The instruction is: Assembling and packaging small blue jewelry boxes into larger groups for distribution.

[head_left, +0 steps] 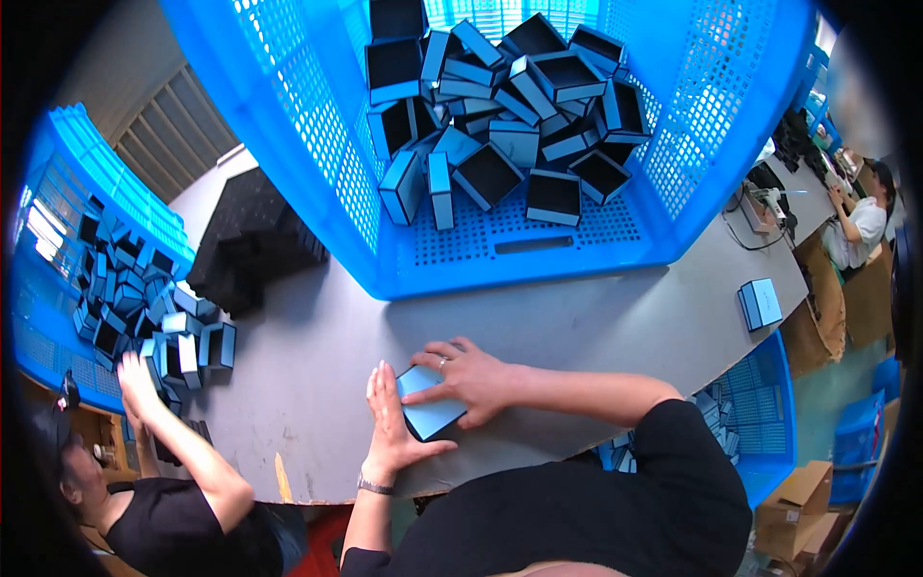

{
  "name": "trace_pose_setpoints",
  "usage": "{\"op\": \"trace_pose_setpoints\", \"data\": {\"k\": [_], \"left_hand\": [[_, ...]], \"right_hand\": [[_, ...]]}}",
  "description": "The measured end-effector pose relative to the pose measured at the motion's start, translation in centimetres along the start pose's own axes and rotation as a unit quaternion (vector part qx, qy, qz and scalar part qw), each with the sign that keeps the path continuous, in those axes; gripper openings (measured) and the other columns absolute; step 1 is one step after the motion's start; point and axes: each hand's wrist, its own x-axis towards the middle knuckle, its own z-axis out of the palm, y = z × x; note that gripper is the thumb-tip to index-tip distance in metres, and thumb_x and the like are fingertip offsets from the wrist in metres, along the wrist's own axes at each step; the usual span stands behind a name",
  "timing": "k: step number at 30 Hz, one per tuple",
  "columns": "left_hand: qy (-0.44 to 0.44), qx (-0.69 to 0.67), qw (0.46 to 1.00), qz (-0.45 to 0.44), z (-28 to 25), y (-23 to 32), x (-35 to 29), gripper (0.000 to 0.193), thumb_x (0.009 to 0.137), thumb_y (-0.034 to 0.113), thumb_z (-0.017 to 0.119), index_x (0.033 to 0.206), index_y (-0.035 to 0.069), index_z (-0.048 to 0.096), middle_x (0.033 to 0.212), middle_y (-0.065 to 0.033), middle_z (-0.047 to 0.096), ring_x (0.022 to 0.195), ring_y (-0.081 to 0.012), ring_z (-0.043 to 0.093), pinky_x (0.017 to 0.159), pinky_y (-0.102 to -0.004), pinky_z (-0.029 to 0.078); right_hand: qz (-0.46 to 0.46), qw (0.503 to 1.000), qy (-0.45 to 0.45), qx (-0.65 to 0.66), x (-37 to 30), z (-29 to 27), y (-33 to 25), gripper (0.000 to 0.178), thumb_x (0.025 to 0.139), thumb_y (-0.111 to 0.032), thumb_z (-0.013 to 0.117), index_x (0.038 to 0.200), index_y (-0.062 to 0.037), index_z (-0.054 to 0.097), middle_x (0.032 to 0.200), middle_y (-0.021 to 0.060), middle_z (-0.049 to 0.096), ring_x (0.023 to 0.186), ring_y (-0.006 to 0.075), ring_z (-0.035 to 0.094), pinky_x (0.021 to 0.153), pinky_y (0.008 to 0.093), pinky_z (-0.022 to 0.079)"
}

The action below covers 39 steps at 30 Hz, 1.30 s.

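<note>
A small light-blue box (433, 406) with dark edges lies on the table between my hands. My left hand (386, 423) holds its left side, the fingers straight and together, the thumb reaching along the near edge. Over the right side and top of the box curls my right hand (473, 381), one finger lying across the blue face. The underside of the box is hidden. Beyond my hands stands a large blue perforated crate (538, 274), tipped with its opening toward me. Inside it lies a heap of open blue box halves with black interiors (515, 144).
Another blue box (760, 304) sits near the table's right edge. Stacked black inserts (255, 231) lie left of the crate. A co-worker (183, 500) reaches toward a second filled crate (58, 356) at left. Below the right edge is another blue crate (769, 423).
</note>
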Motion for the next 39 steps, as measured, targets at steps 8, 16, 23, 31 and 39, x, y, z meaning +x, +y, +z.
{"op": "trace_pose_setpoints", "data": {"k": [8, 16, 23, 31, 39], "left_hand": [[0.278, 0.248, 0.893, -0.253, -4.6, -7.5, -9.4, 0.087, 0.076, 0.025, 0.080, 0.150, 0.005, 0.037, 0.150, -0.0221, 0.037, 0.142, -0.0409, 0.028, 0.118, -0.0542, 0.022], [0.287, 0.287, 0.807, -0.429, -12.1, -18.6, -11.2, 0.071, 0.080, 0.036, 0.078, 0.135, -0.001, 0.051, 0.122, -0.0250, 0.063, 0.119, -0.0394, 0.056, 0.104, -0.0485, 0.042], [0.325, 0.231, 0.861, -0.317, -7.4, -13.1, -11.2, 0.050, 0.080, 0.024, 0.075, 0.123, 0.002, 0.061, 0.127, -0.0179, 0.058, 0.123, -0.0355, 0.050, 0.108, -0.0449, 0.039], [0.263, 0.117, 0.914, -0.286, -5.2, -7.9, -7.6, 0.055, 0.078, 0.024, 0.076, 0.125, 0.002, 0.060, 0.130, -0.0171, 0.055, 0.128, -0.0351, 0.046, 0.112, -0.0447, 0.036], [0.321, 0.141, 0.885, -0.307, -4.1, -8.7, -5.0, 0.073, 0.073, 0.027, 0.082, 0.134, 0.004, 0.050, 0.139, -0.0211, 0.042, 0.134, -0.0383, 0.036, 0.114, -0.0487, 0.031]], "right_hand": [[0.420, 0.884, 0.046, -0.202, -15.1, -9.4, 2.9, 0.066, 0.072, -0.044, 0.076, 0.130, -0.0151, 0.064, 0.143, 0.0217, 0.049, 0.139, 0.0429, 0.037, 0.116, 0.0573, 0.028], [0.407, 0.882, 0.205, -0.123, -10.2, -9.0, 22.6, 0.043, 0.088, -0.019, 0.066, 0.126, -0.0009, 0.063, 0.126, 0.0221, 0.063, 0.126, 0.0384, 0.055, 0.113, 0.0456, 0.037], [0.264, 0.659, 0.396, 0.582, -9.7, -7.8, 9.2, 0.025, 0.098, -0.023, 0.057, 0.108, -0.0014, 0.063, 0.098, 0.0024, 0.063, 0.090, 0.0129, 0.059, 0.079, 0.0274, 0.047], [0.242, 0.943, 0.224, 0.034, -8.5, -2.2, 6.7, 0.070, 0.084, -0.041, 0.072, 0.142, -0.0062, 0.050, 0.140, 0.0179, 0.051, 0.131, 0.0363, 0.044, 0.113, 0.0458, 0.032], [0.113, 0.991, 0.063, -0.025, -4.5, 1.2, -2.9, 0.091, 0.067, -0.060, 0.076, 0.143, -0.0144, 0.053, 0.145, 0.0259, 0.043, 0.127, 0.0438, 0.047, 0.107, 0.0535, 0.036]]}}
